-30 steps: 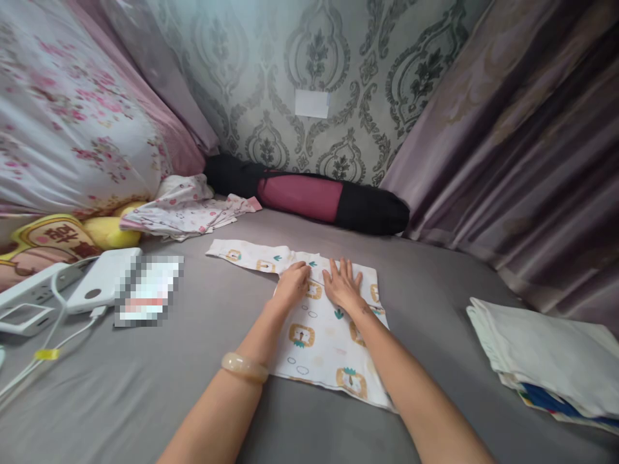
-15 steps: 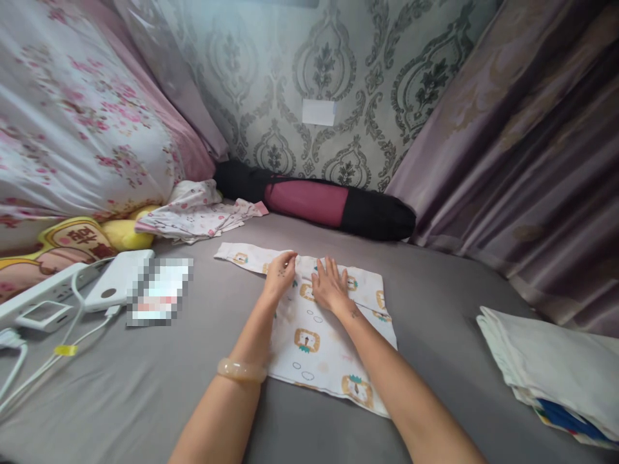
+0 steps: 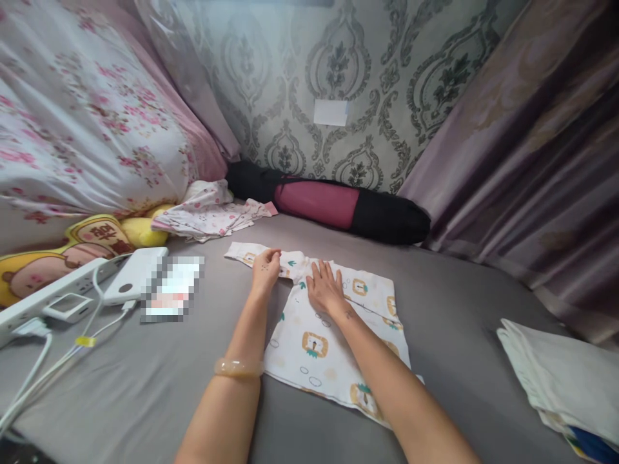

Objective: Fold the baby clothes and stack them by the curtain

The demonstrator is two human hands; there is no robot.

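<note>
A small white shirt [image 3: 294, 332] with a lion print lies on the grey sheet in front of me. One sleeve stretches out to the left, while the right side is folded over onto the body. My left hand [image 3: 266, 270] is closed on the left sleeve, thumb and fingers pinching the cloth near its middle. Flat on the upper part of the shirt rests my right hand [image 3: 325, 287], fingers stretched out and pressing the fabric. A pale bangle [image 3: 238, 368] circles my left forearm.
At left are a power strip [image 3: 48, 299], a white power bank [image 3: 137, 276], cables and a blurred-out phone [image 3: 173, 289]. Crumpled printed clothes [image 3: 207, 216] lie behind. A black and maroon roll bag [image 3: 319, 203] lines the wall. Folded pale cloth [image 3: 565, 374] is at right.
My left hand has slid left along the sleeve, and a gap now shows between sleeve and shirt body. My right hand stays flat on the shirt. The view has shifted slightly left.
</note>
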